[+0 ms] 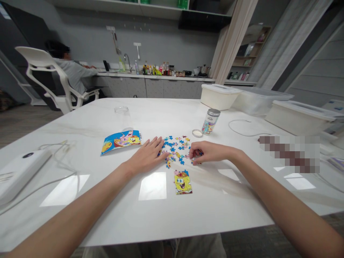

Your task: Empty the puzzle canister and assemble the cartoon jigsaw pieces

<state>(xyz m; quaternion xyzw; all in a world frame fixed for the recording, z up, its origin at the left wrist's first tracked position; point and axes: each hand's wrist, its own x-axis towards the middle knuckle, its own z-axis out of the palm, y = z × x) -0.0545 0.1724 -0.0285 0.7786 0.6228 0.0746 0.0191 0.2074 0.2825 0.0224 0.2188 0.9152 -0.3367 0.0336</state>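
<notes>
Loose jigsaw puzzle pieces (pixel 174 145), mostly blue, pink and yellow, lie scattered on the white table. My left hand (pixel 148 153) rests flat at their left side, fingers stretched out, its fingertips and thumb touching some pieces. On the right side of the pile, my right hand (pixel 205 152) has its fingers curled toward the thumb, with a jigsaw puzzle piece (pixel 196 162) at the fingertips; the fingers partly hide it. Nearer to me lies a joined section of puzzle (pixel 183 182) showing a yellow cartoon face. A curved picture sheet (pixel 121 142) stands beyond my left hand.
A printed can (pixel 211 122) stands behind the pieces, beside a ring-shaped lid (pixel 197 133). A clear glass (pixel 123 118) is at the back left. Lidded bins (pixel 219 97) line the right rear. A white power strip (pixel 23 175) with cables sits left. A person (pixel 72 73) sits beyond.
</notes>
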